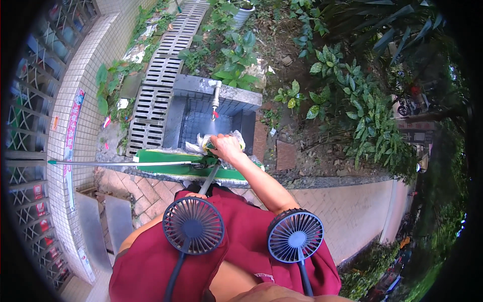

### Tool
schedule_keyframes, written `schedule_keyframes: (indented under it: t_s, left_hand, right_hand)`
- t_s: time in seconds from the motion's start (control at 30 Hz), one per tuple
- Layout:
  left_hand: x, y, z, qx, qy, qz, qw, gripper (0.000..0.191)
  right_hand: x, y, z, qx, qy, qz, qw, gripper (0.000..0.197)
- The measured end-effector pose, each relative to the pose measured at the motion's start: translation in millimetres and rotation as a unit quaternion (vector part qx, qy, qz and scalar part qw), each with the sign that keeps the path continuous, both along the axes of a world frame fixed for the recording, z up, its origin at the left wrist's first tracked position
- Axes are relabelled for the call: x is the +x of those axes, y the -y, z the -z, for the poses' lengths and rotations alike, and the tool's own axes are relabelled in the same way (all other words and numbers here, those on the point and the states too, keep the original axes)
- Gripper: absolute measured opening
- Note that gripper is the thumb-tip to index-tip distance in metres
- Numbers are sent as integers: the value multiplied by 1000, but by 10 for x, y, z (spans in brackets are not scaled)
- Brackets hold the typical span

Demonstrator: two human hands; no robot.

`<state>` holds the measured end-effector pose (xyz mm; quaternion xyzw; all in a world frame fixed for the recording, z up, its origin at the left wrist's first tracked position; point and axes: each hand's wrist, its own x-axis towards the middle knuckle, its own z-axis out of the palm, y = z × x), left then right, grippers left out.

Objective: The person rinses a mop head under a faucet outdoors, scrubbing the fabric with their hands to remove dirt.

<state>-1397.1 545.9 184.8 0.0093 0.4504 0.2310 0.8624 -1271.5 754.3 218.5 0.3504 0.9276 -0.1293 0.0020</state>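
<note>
My right hand (226,148) is closed on the head of a white string mop (194,146) over the tiled basin (217,85). Water runs down onto the strands from a tap (216,102) with a red handle. A grey pole (210,179) slants from the mop head towards my body. My left hand (195,195) is around its lower end, mostly hidden by a neck fan. A green flat mop (162,160) lies across the basin's near edge, below my right hand, and its thin metal pole (94,164) points left.
Slotted drain covers (153,102) run along the basin's left side, near a tiled wall (71,124). Two grey boards (90,226) stand at lower left. Leafy plants (354,98) grow to the right, above brick paving (336,207). Two neck fans (193,226) hang before my chest.
</note>
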Motion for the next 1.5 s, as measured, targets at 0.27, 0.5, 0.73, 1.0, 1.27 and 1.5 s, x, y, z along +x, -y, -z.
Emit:
schedule_keyframes:
  t_s: [0.27, 0.5, 0.73, 1.0, 1.27, 1.5]
  left_hand:
    - [-133, -462, 695, -96, 164, -104, 976, 8]
    - [-171, -632, 487, -109, 52, -76, 990, 7]
    - [-132, -707, 512, -94, 73, -94, 988, 9]
    - [-65, -754, 555, -56, 34, -130, 989, 13]
    - [-258, -451, 89, -93, 100, -100, 986, 21]
    - [-317, -342, 177, -81, 100, -104, 986, 15]
  right_hand:
    - [92, 91, -46, 82, -53, 32, 995, 32]
    - [-34, 229, 208, 37, -71, 35, 996, 31]
    - [-27, -321, 147, 37, -77, 36, 996, 30]
    - [59, -921, 25, 13, -11, 66, 998, 34]
    - [138, -836, -4, 28, 4, 94, 995, 32]
    - [219, -206, 101, 42, -14, 95, 995, 36]
